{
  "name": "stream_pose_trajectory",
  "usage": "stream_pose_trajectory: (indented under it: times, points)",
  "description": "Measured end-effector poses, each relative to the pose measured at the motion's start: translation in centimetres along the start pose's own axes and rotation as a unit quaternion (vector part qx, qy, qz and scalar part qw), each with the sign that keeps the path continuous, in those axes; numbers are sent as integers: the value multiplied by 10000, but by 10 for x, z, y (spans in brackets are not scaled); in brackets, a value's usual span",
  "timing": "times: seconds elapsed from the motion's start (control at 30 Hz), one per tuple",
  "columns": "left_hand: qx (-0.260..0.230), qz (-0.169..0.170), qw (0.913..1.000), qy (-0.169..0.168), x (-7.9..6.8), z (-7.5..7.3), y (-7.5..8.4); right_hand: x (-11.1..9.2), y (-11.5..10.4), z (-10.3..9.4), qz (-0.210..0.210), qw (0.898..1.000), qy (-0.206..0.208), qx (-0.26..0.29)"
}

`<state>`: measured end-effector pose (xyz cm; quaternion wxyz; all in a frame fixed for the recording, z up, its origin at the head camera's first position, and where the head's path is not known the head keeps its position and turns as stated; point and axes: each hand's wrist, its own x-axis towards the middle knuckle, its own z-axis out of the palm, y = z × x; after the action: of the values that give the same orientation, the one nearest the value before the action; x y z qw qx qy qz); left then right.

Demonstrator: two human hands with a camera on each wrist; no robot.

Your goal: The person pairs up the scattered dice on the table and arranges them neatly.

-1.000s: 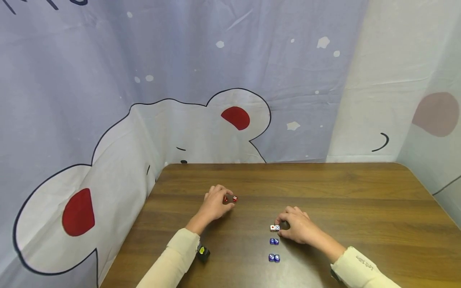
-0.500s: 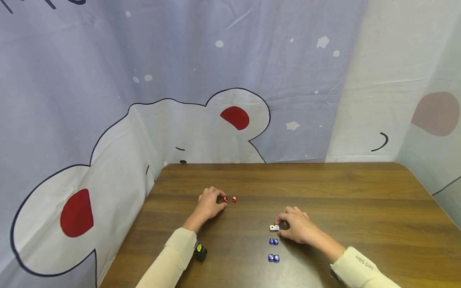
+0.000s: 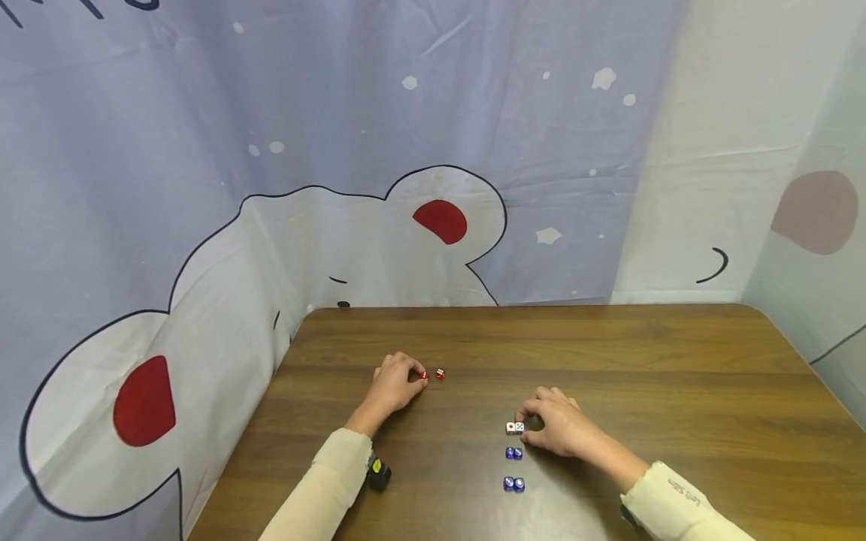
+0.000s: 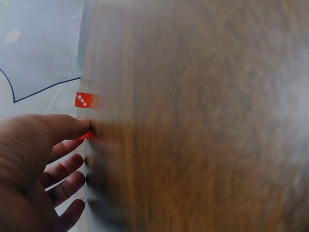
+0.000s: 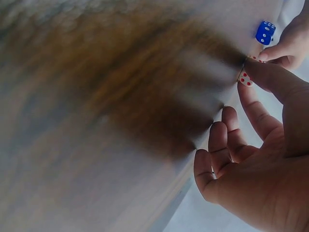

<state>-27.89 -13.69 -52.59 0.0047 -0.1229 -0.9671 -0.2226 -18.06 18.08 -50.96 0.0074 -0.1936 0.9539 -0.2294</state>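
Observation:
My left hand (image 3: 395,383) pinches a red die (image 3: 425,375) between thumb and index finger at the left middle of the table. In the left wrist view the thumb covers most of this die, while a second red die (image 4: 82,100) sits just beyond it, showing three white pips. My right hand (image 3: 556,422) has thumb and index finger around the right one of two white dice (image 3: 510,428) standing side by side. In the right wrist view, red pips show on the white die (image 5: 245,79) between those fingertips. The other fingers of both hands are loosely bent.
Toward the person from the white dice lie two pairs of blue dice, a farther pair (image 3: 514,453) and a nearer pair (image 3: 514,485). A patterned curtain (image 3: 555,150) hangs behind the brown wooden table (image 3: 643,353).
My left hand drew back to the left, uncovering both red dice, and its thumb and index finger then came together on the left one. The right hand stays at the white dice.

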Motion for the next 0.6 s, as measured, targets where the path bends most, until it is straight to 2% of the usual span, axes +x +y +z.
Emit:
stream_pose_trajectory:
  times: [0.2, 0.4, 0.6]
  points:
    - [-28, 79, 9999, -83, -6, 1, 7, 0, -1, 0, 23, 10000, -32, -7]
    - [-198, 338, 9989, -255, -15, 3, 17, 1, -2, -1, 19, 10000, -14, -37]
    - [-133, 602, 9978, -249, -27, 9, 23, 0, -2, -1, -25, 10000, -27, -34]
